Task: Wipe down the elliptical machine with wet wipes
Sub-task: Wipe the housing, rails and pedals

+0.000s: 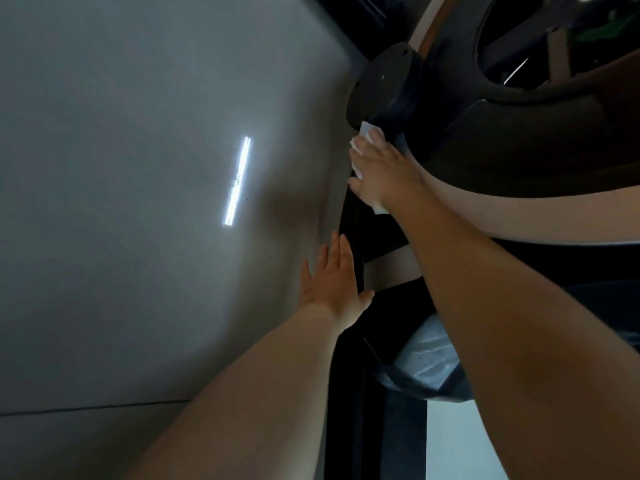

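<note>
**Grey floor, dark machine: wipe pressed flat under the right hand**

Glossy grey floor (138, 168) fills the left half of the head view; a bright strip of light (239, 181) is mirrored in it, and a thin seam is seen running across it low down. On the right the elliptical machine (519, 150) is seen from close by, with its dark housing edged by a pale curved band (485, 216); a round black cap (384, 84) stands out from the housing near the top.

The right hand (381, 174) is laid on the machine just below that cap; a white wet wipe (367, 129) is pressed against the dark surface beneath it. The wipe is seen past the fingertips at the top and again at the heel of the hand; the fingers (375, 136) are held straight and close together over it rather than curled round it.

The left hand (329, 285) is held flat and holds nothing, with its fingers straight and slightly apart; it lies beside a black upright rail (353, 220) of the machine, the thumb reaching toward the rail; whether the palm touches the floor cannot be told.

Lower down, behind the right forearm, something wrapped in crinkled clear plastic (426, 362) is seen against the frame.
</note>
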